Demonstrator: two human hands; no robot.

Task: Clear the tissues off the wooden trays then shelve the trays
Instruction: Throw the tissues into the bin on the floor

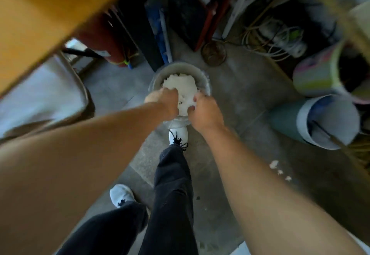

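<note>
Both my hands hold one wad of white tissues over a grey round bin on the floor. My left hand grips the wad's left side, and my right hand grips its right side. The wad reaches down into the bin's mouth. My right foot in a white shoe stands against the bin's near side. No wooden tray shows in this view. The picture is blurred by motion.
A wooden table edge juts in at the upper left, with a chair below it. Buckets stand at the right. Cables and leaning boards crowd the back. Small tissue scraps lie on the concrete floor.
</note>
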